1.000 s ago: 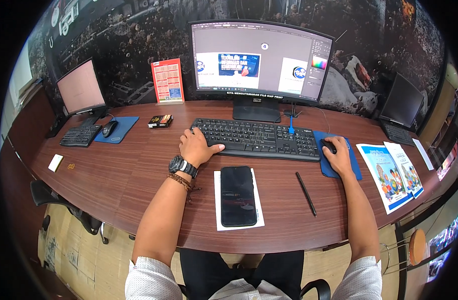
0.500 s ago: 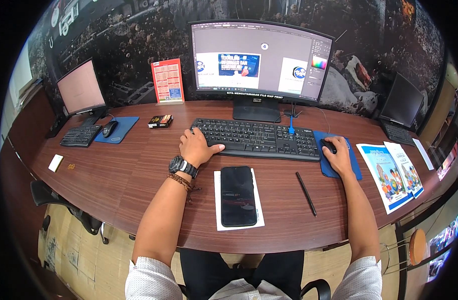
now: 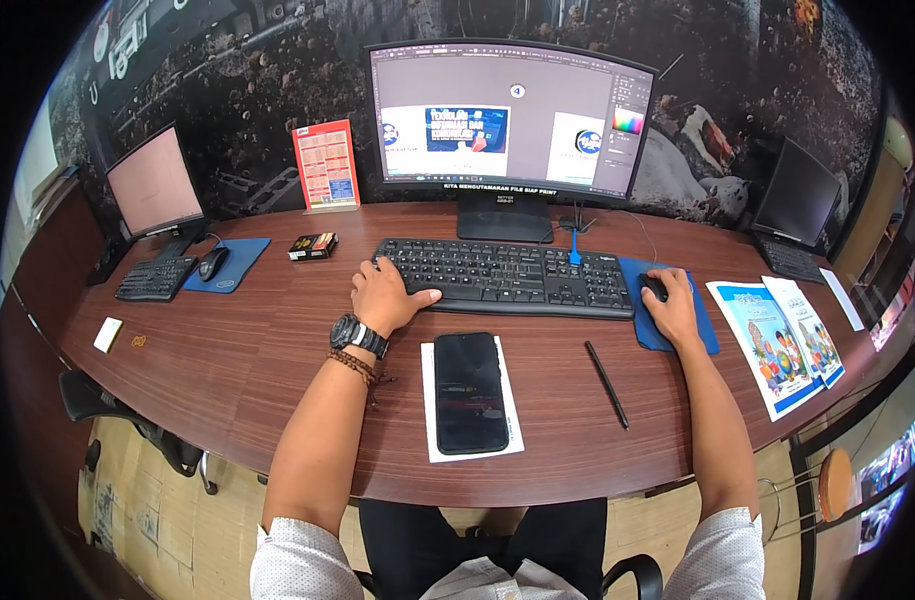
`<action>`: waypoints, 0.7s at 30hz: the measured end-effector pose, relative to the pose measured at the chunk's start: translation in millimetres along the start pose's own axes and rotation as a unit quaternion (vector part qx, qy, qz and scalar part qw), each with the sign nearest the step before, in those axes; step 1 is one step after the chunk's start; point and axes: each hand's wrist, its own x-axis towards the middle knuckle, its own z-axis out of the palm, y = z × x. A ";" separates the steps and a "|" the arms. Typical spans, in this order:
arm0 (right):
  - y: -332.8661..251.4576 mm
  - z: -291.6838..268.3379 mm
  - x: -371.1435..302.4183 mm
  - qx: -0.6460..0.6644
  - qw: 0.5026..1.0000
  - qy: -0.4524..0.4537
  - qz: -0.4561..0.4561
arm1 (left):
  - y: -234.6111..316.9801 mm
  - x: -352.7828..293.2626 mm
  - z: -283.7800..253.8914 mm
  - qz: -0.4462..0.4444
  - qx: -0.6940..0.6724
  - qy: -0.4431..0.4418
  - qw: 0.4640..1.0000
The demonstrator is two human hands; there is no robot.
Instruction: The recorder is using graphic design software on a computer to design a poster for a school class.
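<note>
My left hand (image 3: 384,300) rests on the left end of a black keyboard (image 3: 502,270), its fingertips on the keys and its thumb stretched out along the front edge. My right hand (image 3: 674,310) is curled over a black computer mouse (image 3: 654,288), which lies on a blue mouse pad (image 3: 702,325) right of the keyboard. Behind the keyboard stands a wide curved monitor (image 3: 517,125) with design software on its screen. A black phone (image 3: 471,395) lies on a white sheet of paper (image 3: 514,430) between my forearms, and a black stylus-like pen (image 3: 606,385) lies to its right.
At left stand a second monitor (image 3: 157,182), a keyboard (image 3: 156,279) and a mouse (image 3: 213,263). A small dark box (image 3: 312,246) and a red sign (image 3: 327,165) sit behind my left hand. Printed booklets (image 3: 767,345) and another monitor (image 3: 799,195) are at right.
The whole view has shifted slightly, so the desk things sit a little further left. Both hands keep their places on the keyboard and the mouse.
</note>
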 end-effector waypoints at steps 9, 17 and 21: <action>-0.7 -0.7 0.2 -0.001 1.000 0.001 -0.007 | 1.5 -1.4 -1.6 -0.003 -0.001 -0.002 1.000; -2.6 -1.0 -0.2 0.001 1.000 -0.003 0.002 | 2.3 -2.0 -1.7 -0.001 -0.004 -0.002 1.000; -0.8 -1.2 0.1 0.013 1.000 -0.004 -0.020 | 1.4 -1.1 -1.1 -0.003 0.002 0.003 1.000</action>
